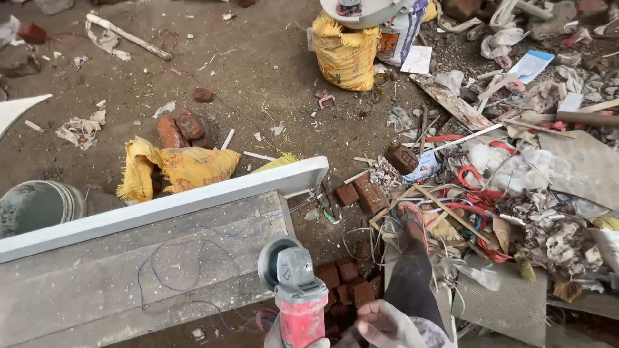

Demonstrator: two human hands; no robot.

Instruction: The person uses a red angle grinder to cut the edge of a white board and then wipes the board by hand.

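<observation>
I read this as the setup step: red-bodied angle grinder with grey gear head and round guard (293,290) sits low centre, poised at the near end of the rough grey concrete slab counter (129,270). Right hand (387,325) is beside it, fingers loosely curled, grasping nothing I can see. Left hand is hidden under the tool; can't tell its grip. White flat plastic strip (167,206) lies along the slab's far edge. Next move needs a firm two-handed hold and the disc lined up square.

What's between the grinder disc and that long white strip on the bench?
Head view: only bare grey bench top and a thin blue wire between the red angle grinder's disc and long white strip.
</observation>
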